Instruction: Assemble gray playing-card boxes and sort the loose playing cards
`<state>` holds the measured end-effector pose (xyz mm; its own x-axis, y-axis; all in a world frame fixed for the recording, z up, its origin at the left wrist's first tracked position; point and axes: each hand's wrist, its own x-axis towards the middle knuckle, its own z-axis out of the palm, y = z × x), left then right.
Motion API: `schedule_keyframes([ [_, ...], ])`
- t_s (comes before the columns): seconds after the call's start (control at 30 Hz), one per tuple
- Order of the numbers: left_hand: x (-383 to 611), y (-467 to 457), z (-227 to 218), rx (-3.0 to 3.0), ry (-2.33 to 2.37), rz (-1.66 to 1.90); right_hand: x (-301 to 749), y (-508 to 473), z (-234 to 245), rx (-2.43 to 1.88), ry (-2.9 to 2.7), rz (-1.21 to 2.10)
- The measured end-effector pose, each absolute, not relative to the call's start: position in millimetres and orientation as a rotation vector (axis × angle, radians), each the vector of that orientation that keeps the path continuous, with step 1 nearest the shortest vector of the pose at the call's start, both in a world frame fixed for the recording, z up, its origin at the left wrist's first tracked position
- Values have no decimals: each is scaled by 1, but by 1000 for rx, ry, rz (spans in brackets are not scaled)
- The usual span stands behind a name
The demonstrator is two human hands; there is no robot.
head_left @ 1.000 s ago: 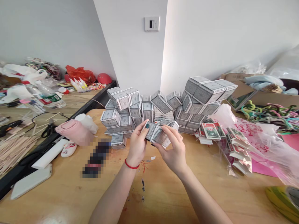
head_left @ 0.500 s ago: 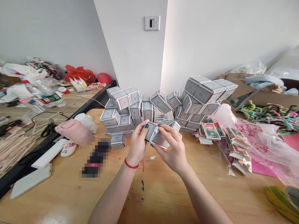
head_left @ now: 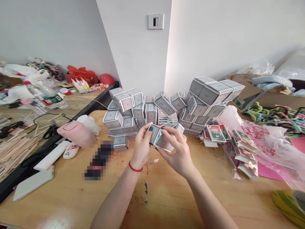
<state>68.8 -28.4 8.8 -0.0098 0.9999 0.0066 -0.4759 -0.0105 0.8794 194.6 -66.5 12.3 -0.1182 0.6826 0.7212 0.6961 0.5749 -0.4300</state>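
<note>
My left hand (head_left: 141,148) and my right hand (head_left: 177,152) both grip a small cube of folded grey-patterned playing cards (head_left: 162,139), held just above the wooden table (head_left: 166,194). The left fingers pinch its left side, with a red string bracelet on that wrist. My right fingers curl over its top and right side. Behind the hands a pile of similar card cubes (head_left: 166,103) stands against the wall.
Loose folded cards (head_left: 238,143) lie on a pink plastic bag (head_left: 267,146) at right. A pink cloth roll (head_left: 77,133), white phone (head_left: 33,183) and a blurred-out object lie at left. A second table at far left holds wooden sticks (head_left: 14,151), bottles and scissors.
The hands and the card cube stay almost in place; my right fingers have shifted slightly over the cube's top. The view has tilted a little.
</note>
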Motion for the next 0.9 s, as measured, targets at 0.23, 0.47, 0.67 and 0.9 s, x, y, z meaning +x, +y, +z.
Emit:
schedule_keyframes([
  [0.23,68,-29,12,900,863,1414,195,-67,13,-1126,-1861,19],
  [0.47,54,-30,16,1292,956,1316,202,-64,13,-1137,-1942,40],
  [0.67,45,-24,9,1643,1163,1108,201,-63,12,-1172,-2048,59],
  [0.9,53,-30,22,1973,1150,1279,214,-58,14,-1261,-1659,386],
])
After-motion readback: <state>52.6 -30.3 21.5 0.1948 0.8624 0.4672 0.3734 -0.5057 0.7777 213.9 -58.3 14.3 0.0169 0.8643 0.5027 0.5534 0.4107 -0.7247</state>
